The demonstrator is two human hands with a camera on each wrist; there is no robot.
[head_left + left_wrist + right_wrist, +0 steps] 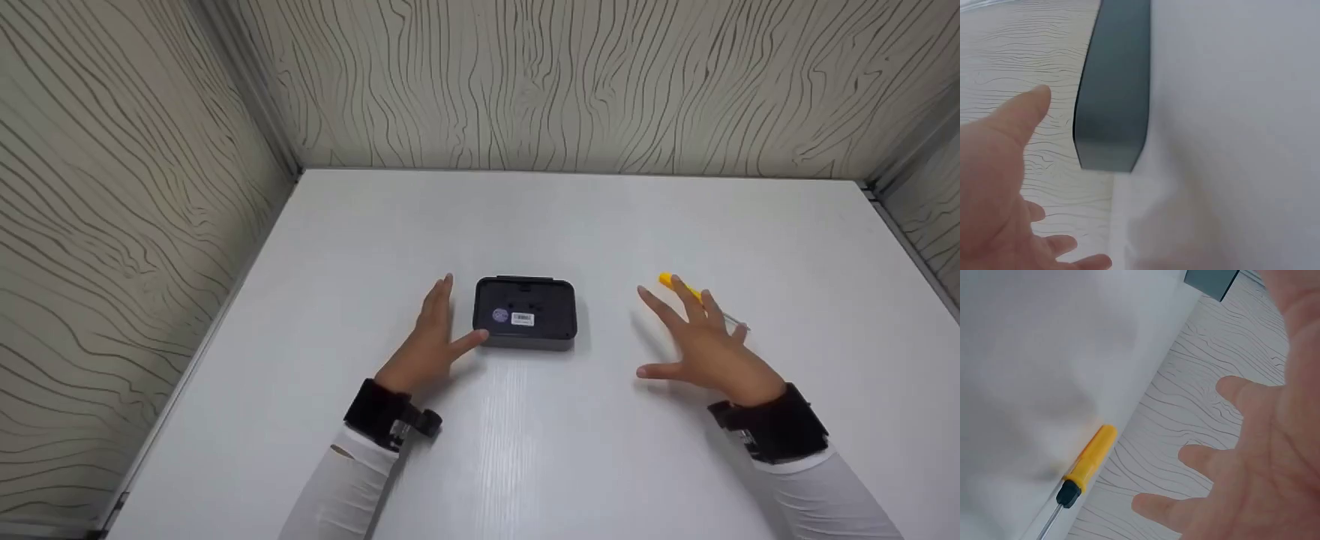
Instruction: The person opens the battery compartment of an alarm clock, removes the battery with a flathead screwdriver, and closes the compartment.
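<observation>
White tabletop (510,450) bore the black box (529,306) between left hand (427,345) and right hand (711,352), both empty with fingers spread, the yellow screwdriver (1085,467) near the right. I judged bracing the box's ends steadiest.

You have a black box (544,313) with round corners lying flat. Right of the box, your yellow-handled screwdriver (1081,472) lies at a slant.

"What's on the back wall (465,82)?"
"Dark, wavy wood-grain lines over a pale ground; same on the left wall (97,225)."
"And between them?"
"A grey strip (246,82). Below, the white table (615,472) catches a soft sheen."
</observation>
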